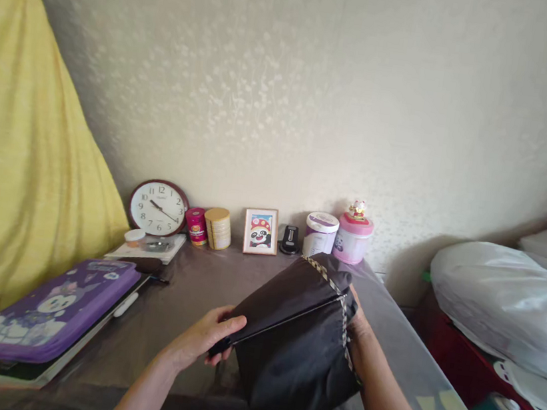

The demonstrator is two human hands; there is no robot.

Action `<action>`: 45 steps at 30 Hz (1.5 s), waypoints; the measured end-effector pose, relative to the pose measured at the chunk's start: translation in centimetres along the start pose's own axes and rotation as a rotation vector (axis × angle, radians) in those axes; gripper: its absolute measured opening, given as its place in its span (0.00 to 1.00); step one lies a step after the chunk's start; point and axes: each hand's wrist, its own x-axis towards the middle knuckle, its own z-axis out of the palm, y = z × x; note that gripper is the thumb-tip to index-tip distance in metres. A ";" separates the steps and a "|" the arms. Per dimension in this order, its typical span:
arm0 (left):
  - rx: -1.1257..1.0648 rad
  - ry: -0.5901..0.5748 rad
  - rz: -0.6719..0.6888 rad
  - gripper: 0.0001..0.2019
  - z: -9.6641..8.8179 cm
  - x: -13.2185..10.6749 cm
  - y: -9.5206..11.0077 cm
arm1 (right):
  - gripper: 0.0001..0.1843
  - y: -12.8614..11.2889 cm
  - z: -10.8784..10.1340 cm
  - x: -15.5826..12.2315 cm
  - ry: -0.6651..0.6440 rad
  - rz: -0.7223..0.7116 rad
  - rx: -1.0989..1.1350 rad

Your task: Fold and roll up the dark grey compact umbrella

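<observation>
A dark brown folded cloth (296,342) with a checked trim along one edge is held up over the table (173,313). My left hand (208,337) pinches its lower left corner, thumb on top and fingers curled beneath. My right hand (358,327) grips the cloth's right edge near the trim, and the cloth hides most of its fingers.
Along the wall stand a round clock (158,207), two small tins (210,227), a framed panda picture (260,231), a small black device (290,239), a white tub (321,234) and a pink tub (352,238). A purple case (50,310) lies at left. White plastic bags (507,303) sit at right.
</observation>
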 end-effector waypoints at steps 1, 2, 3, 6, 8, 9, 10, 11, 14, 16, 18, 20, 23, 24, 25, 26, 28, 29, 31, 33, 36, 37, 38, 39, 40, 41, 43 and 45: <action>-0.025 0.036 0.017 0.19 0.0 0.1 0.0 | 0.21 -0.1 0.1 0.1 0.025 0.009 0.012; -0.056 0.080 0.035 0.19 -0.1 0.1 -0.1 | 0.20 -0.1 0.2 0.2 0.028 0.028 0.020; -0.085 0.125 0.047 0.19 -0.1 0.3 -0.1 | 0.20 0.0 0.1 0.5 0.016 0.053 0.026; -0.135 0.272 0.066 0.19 -0.2 0.6 0.0 | 0.20 0.9 -0.3 1.4 0.031 0.089 0.021; -0.120 0.385 0.079 0.19 -0.2 0.8 0.2 | 0.20 1.6 -0.7 1.9 0.147 0.048 -0.040; -0.098 0.446 0.095 0.19 -0.2 0.9 0.3 | 0.20 1.8 -0.7 2.1 0.206 0.019 -0.072; -0.067 0.506 0.118 0.19 -0.2 0.9 0.4 | 0.21 1.8 -0.6 2.1 0.233 0.000 -0.091; -0.030 0.559 0.150 0.19 -0.2 0.9 0.5 | 0.21 1.7 -0.4 2.0 0.225 0.004 -0.093; 0.164 0.689 0.285 0.18 0.0 0.7 0.6 | 0.23 1.0 1.3 1.2 0.027 0.164 0.013; 0.397 0.757 0.388 0.17 0.2 0.6 0.3 | 0.22 0.6 2.6 0.5 -0.171 0.287 0.143; 0.663 0.805 0.466 0.17 0.6 0.6 -0.2 | 0.21 0.8 3.7 0.0 -0.238 0.361 0.271; 0.853 0.815 0.495 0.18 1.2 0.7 -0.8 | 0.20 1.3 4.2 0.0 -0.170 0.424 0.363; 0.901 0.730 0.535 0.16 2.3 0.9 -1.5 | 0.17 2.1 4.1 0.4 -0.033 0.484 0.471; 0.873 0.700 0.550 0.16 2.6 0.9 -1.5 | 0.16 2.2 3.9 0.6 -0.008 0.485 0.518; 0.826 0.679 0.554 0.16 3.0 0.9 -1.5 | 0.15 2.2 3.8 0.7 0.011 0.477 0.571; 0.759 0.667 0.545 0.16 3.3 0.9 -1.4 | 0.14 2.1 3.6 0.7 0.023 0.464 0.625; 0.569 0.647 0.492 0.17 3.6 0.9 -1.0 | 0.12 2.0 3.3 0.7 0.028 0.438 0.726; 0.454 0.616 0.447 0.18 3.6 0.9 -0.7 | 0.11 1.9 3.2 0.7 0.020 0.425 0.768; 0.224 0.445 0.316 0.17 3.4 0.7 -0.4 | 0.10 1.9 3.0 0.5 -0.015 0.402 0.824; 0.049 0.143 0.152 0.16 3.1 0.4 -0.2 | 0.09 2.1 2.8 0.4 -0.067 0.395 0.843; -0.029 -0.195 0.016 0.13 3.2 0.1 -0.2 | 0.08 2.3 2.7 0.3 -0.156 0.419 0.804; 0.006 -0.189 0.024 0.11 3.4 0.1 -0.2 | 0.08 2.3 2.6 0.4 -0.181 0.430 0.779; 0.070 -0.126 0.058 0.10 3.5 0.1 -0.2 | 0.09 2.3 2.6 0.4 -0.201 0.430 0.749; 0.171 -0.016 0.104 0.08 3.6 0.2 -0.2 | 0.10 2.3 2.4 0.6 -0.219 0.420 0.715; 0.297 0.120 0.159 0.06 3.6 0.4 -0.2 | 0.10 2.3 2.3 0.7 -0.236 0.400 0.676; 0.451 0.278 0.209 0.05 3.4 0.6 -0.2 | 0.11 2.3 2.1 0.9 -0.248 0.374 0.629; 0.772 0.584 0.154 0.06 2.5 0.9 -0.3 | 0.12 2.7 1.5 1.3 -0.235 0.356 0.518; 0.969 0.758 0.194 0.13 1.3 1.0 -0.4 | 0.12 3.3 1.0 1.5 -0.148 0.406 0.418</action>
